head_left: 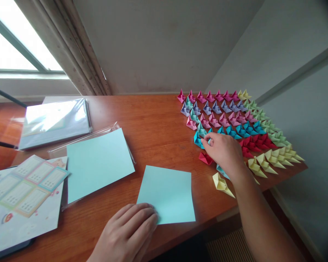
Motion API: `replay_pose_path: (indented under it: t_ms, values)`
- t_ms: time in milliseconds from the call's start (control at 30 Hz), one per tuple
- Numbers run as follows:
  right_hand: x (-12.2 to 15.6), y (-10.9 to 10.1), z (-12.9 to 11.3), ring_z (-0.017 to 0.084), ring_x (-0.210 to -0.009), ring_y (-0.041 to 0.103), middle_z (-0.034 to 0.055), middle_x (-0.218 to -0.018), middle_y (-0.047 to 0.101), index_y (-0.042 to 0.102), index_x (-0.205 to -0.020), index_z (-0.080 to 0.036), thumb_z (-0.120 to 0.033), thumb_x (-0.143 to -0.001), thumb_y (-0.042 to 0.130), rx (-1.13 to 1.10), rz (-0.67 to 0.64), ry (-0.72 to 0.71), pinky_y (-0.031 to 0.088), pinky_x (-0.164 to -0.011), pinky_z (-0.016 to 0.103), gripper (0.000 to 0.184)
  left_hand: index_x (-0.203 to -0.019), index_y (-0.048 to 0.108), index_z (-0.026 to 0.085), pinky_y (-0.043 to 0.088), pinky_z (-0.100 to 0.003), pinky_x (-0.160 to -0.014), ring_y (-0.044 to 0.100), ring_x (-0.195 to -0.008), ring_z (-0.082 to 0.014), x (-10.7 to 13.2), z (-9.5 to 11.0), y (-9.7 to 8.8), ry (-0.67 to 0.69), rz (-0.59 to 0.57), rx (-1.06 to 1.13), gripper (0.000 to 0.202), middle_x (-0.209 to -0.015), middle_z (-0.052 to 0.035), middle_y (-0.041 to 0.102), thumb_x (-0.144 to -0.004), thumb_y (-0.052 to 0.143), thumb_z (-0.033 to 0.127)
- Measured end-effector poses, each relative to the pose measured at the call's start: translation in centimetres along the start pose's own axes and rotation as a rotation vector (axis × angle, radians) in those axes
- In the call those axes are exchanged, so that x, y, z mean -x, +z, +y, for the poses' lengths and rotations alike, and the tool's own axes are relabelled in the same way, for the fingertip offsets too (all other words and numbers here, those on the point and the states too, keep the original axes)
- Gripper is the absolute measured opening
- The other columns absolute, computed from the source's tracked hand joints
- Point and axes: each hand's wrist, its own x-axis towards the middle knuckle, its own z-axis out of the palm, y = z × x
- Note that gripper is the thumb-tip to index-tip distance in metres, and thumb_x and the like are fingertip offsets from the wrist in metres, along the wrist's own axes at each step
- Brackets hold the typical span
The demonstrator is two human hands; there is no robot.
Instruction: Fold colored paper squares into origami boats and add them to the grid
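My right hand point(224, 151) reaches over the rows of folded paper boats, thumb and forefinger pinched on a small light aqua paper boat point(209, 141), mostly hidden by the fingers. Close by are a blue boat point(198, 140), a red boat point(206, 158) and a pale yellow boat point(222, 185). Another aqua boat point(222, 171) shows partly below my wrist. My left hand point(128, 231) lies with loosely curved fingers over the lower left corner of a square aqua paper sheet point(171, 194), covering that corner. The sheet rests flat on the table.
Several rows of coloured boats point(229, 109) fill the table's right side. An aqua paper stack point(98, 163) lies on clear plastic at left, near a wrapped pack point(57, 120) and printed label cards point(30, 185). A wall point(164, 47) stands behind the wooden table point(153, 120).
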Motion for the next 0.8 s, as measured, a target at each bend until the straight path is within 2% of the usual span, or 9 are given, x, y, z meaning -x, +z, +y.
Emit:
replay_pose_path:
  t_ms: [100, 267, 367, 500, 667, 800]
  values:
    - [1.0, -0.5, 1.5, 0.018, -0.063, 0.057, 0.0004, -0.067, 0.066, 0.072, -0.087, -0.024, -0.038, -0.091, 0.058, -0.06, 0.037, -0.008, 0.025, -0.054, 0.029, 0.02, -0.101, 0.069, 0.015, 0.051, -0.028, -0.084, 0.071, -0.088, -0.0152, 0.0, 0.0, 0.0, 0.003, -0.002, -0.009, 0.024, -0.092, -0.0041, 0.076, -0.101, 0.045, 0.01]
    - [2.9, -1.1, 3.3, 0.016, -0.06, 0.057, -0.0021, -0.066, 0.067, 0.074, -0.087, -0.026, -0.029, -0.088, 0.06, -0.129, -0.069, -0.105, 0.028, -0.057, 0.027, 0.014, -0.101, 0.069, 0.015, 0.051, -0.027, -0.084, 0.071, -0.088, -0.015, 0.1, 0.1, 0.1, 0.004, 0.008, -0.006, 0.023, -0.091, -0.0039, 0.076, -0.1, 0.047, 0.01]
    - [3.5, -1.1, 3.3, 0.016, -0.061, 0.06, -0.0011, -0.071, 0.072, 0.075, -0.092, -0.027, -0.029, -0.089, 0.058, -0.105, -0.144, -0.134, 0.028, -0.057, 0.027, 0.017, -0.102, 0.069, 0.016, 0.052, -0.027, -0.086, 0.071, -0.089, -0.0156, 0.2, 0.0, 0.2, -0.013, 0.008, -0.013, 0.022, -0.092, -0.0041, 0.076, -0.1, 0.047, 0.011]
    - [3.7, -0.6, 2.9, 0.018, -0.069, 0.064, 0.0014, -0.082, 0.075, 0.074, -0.089, -0.025, -0.025, -0.09, 0.054, -0.038, -0.149, -0.161, 0.026, -0.056, 0.028, 0.02, -0.102, 0.069, 0.016, 0.052, -0.027, -0.086, 0.071, -0.089, -0.0161, 0.4, 0.0, 0.3, -0.016, -0.007, -0.017, 0.021, -0.093, -0.0048, 0.076, -0.099, 0.049, 0.011]
    - [4.0, -0.5, 2.8, 0.016, -0.065, 0.059, -0.0007, -0.073, 0.071, 0.068, -0.075, -0.024, -0.022, -0.088, 0.054, -0.059, -0.133, -0.174, 0.025, -0.056, 0.028, 0.019, -0.103, 0.069, 0.016, 0.053, -0.027, -0.086, 0.071, -0.088, -0.0157, 0.2, 0.0, 0.2, -0.009, 0.004, -0.014, 0.021, -0.093, -0.0052, 0.076, -0.099, 0.048, 0.011]
    - [4.4, -0.6, 2.7, 0.015, -0.062, 0.055, -0.0023, -0.068, 0.067, 0.064, -0.072, -0.024, -0.022, -0.086, 0.055, -0.096, -0.136, -0.141, 0.023, -0.056, 0.027, 0.017, -0.101, 0.069, 0.015, 0.052, -0.027, -0.086, 0.071, -0.088, -0.0156, 0.2, 0.1, 0.2, -0.007, 0.02, -0.013, 0.022, -0.092, -0.0051, 0.076, -0.099, 0.047, 0.01]
